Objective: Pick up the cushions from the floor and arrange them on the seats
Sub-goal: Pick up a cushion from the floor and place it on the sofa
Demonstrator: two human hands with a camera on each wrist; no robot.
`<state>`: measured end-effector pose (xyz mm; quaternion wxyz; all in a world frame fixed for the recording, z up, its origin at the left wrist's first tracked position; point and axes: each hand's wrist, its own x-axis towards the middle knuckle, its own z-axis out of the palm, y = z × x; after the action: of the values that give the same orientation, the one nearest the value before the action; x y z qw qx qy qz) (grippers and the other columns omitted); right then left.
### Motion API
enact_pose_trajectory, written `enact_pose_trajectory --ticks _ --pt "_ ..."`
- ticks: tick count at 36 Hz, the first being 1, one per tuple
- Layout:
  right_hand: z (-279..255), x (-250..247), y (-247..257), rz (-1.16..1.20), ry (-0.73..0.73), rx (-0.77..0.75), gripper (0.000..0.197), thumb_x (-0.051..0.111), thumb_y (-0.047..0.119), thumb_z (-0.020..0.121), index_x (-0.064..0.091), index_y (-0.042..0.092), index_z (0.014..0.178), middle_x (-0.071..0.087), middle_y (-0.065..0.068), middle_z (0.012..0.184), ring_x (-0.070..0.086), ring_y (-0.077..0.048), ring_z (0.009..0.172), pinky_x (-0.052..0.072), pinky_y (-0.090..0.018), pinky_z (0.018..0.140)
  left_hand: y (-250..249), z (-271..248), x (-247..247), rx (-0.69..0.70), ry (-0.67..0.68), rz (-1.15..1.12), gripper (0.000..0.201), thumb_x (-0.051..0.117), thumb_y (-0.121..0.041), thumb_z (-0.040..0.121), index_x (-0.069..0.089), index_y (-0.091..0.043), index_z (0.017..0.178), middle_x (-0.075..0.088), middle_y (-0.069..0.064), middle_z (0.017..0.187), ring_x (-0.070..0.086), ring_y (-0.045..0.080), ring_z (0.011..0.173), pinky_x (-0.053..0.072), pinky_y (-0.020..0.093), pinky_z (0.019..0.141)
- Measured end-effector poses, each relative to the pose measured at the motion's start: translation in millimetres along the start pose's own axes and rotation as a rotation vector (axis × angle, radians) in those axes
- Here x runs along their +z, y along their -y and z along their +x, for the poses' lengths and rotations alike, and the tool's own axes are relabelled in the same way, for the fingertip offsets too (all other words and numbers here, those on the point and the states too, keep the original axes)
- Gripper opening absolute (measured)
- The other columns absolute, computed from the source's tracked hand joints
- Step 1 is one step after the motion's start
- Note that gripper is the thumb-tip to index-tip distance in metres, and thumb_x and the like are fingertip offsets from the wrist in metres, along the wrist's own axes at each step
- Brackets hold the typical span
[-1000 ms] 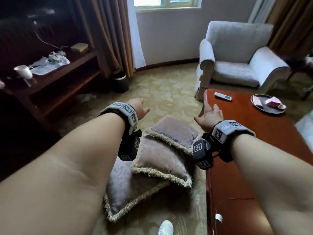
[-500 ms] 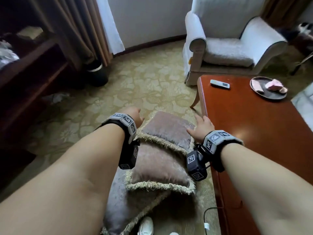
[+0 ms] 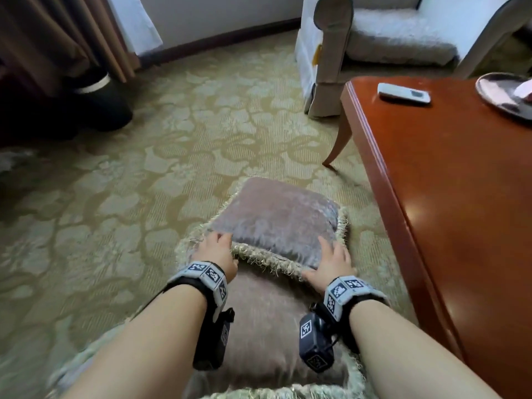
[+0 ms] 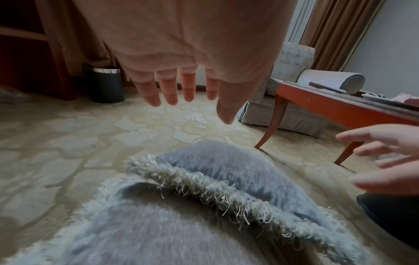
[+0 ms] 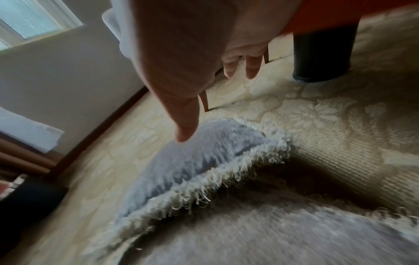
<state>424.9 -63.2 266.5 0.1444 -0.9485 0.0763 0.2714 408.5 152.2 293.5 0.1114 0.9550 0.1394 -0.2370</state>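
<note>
Several mauve cushions with pale fringe lie stacked on the carpet. The top cushion [image 3: 276,223] [image 4: 217,172] [image 5: 195,161] overlaps a lower cushion [image 3: 259,326] [image 4: 147,229] [image 5: 272,236]. My left hand [image 3: 216,250] [image 4: 190,105] is at the top cushion's near left corner, fingers straight and spread. At its near right corner is my right hand [image 3: 331,259] [image 5: 204,100], fingers also spread, thumb close over the fabric. Neither hand holds anything. A pale armchair [image 3: 397,41] stands beyond, its seat bare.
A red-brown coffee table [image 3: 449,203] runs along the right, close to the cushions, carrying a remote [image 3: 404,93] and a plate [image 3: 501,93]. A dark waste bin [image 3: 100,105] stands by the curtains at the left. Patterned carpet [image 3: 129,182] stretches between.
Both hands came down and forward from above the pile to the near corners of the top cushion. The head view dipped down and closer to the cushions.
</note>
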Motion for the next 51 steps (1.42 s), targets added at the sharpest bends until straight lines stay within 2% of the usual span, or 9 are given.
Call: enact_pose_trajectory --ticks 7,12,21,29,34,39,44,48,51 --pt "103 98 -22 -0.229 -0.019 -0.069 0.105 0.066 0.042 0.082 -0.015 0.032 0.148 -0.012 -0.007 0.159 -0.010 -0.030 0.146 0.002 -0.047 0.118 1 82 99 0.018 -0.038 0.039 0.065 0.058 -0.033 0.090 0.027 -0.021 0.146 0.028 0.004 0.148 0.032 0.024 0.137 0.035 0.041 0.109" --pt "135 131 -22 -0.286 -0.077 -0.060 0.086 0.047 0.018 0.091 -0.016 0.033 0.148 -0.005 -0.013 0.159 0.006 -0.035 0.145 0.017 -0.049 0.116 10 105 136 0.006 -0.016 0.068 0.071 0.060 -0.035 0.088 0.020 -0.027 0.147 0.020 0.003 0.152 0.031 0.025 0.137 0.038 0.042 0.108" --pt "149 120 -14 -0.183 -0.100 -0.034 0.043 0.037 0.004 0.092 0.034 0.016 0.133 0.047 -0.013 0.133 0.042 -0.030 0.124 0.038 -0.050 0.102 -1 113 141 0.015 0.000 0.116 0.090 0.063 -0.033 0.087 0.000 -0.031 0.152 -0.002 0.005 0.160 0.002 0.024 0.149 0.017 0.040 0.119" --pt "143 115 -22 -0.033 0.109 -0.036 0.047 0.041 -0.003 0.087 0.046 0.017 0.128 0.054 -0.014 0.124 0.048 -0.032 0.118 0.045 -0.045 0.096 -23 136 142 0.102 0.037 0.336 0.104 0.062 -0.019 0.086 -0.019 -0.028 0.150 -0.019 0.004 0.160 -0.012 0.027 0.149 -0.001 0.042 0.120" --pt "143 118 -36 0.068 0.132 -0.054 0.061 0.042 -0.006 0.087 0.037 0.022 0.141 0.054 -0.014 0.131 0.055 -0.031 0.114 0.049 -0.039 0.093 -32 156 154 0.162 -0.012 0.378 0.086 0.055 -0.017 0.089 -0.003 -0.025 0.152 0.002 0.005 0.161 0.011 0.027 0.147 0.021 0.039 0.118" --pt "142 123 -38 0.094 0.077 -0.104 0.057 0.041 -0.007 0.085 0.045 0.020 0.135 0.056 -0.012 0.125 0.053 -0.031 0.115 0.049 -0.041 0.092 -39 165 150 0.224 -0.081 0.569 0.043 0.050 -0.014 0.091 0.039 -0.015 0.133 0.049 0.008 0.133 0.050 0.027 0.120 0.046 0.037 0.090" --pt "120 103 -32 0.144 -0.010 -0.146 0.053 0.038 -0.011 0.083 0.051 0.018 0.125 0.057 -0.011 0.116 0.053 -0.029 0.111 0.047 -0.036 0.084 -44 148 108 0.293 0.034 0.678 0.029 0.054 -0.022 0.091 0.057 -0.020 0.120 0.065 0.003 0.114 0.064 0.026 0.100 0.045 0.031 0.066" --pt "80 69 -28 0.139 -0.017 -0.156 0.049 0.037 -0.012 0.081 0.054 0.017 0.116 0.055 -0.006 0.103 0.053 -0.025 0.100 0.042 -0.031 0.071 -46 106 63 0.290 0.140 0.647 0.034 0.055 -0.023 0.090 0.056 -0.022 0.124 0.065 0.002 0.115 0.065 0.026 0.100 0.043 0.029 0.064" --pt "40 45 -28 0.092 0.000 -0.131 0.036 0.038 -0.011 0.080 0.049 0.023 0.087 0.049 -0.002 0.094 0.051 -0.027 0.105 0.040 -0.030 0.071 -49 65 35 0.286 0.213 0.616 0.036 0.053 -0.018 0.090 0.054 -0.023 0.125 0.064 0.003 0.115 0.064 0.027 0.102 0.045 0.030 0.066"
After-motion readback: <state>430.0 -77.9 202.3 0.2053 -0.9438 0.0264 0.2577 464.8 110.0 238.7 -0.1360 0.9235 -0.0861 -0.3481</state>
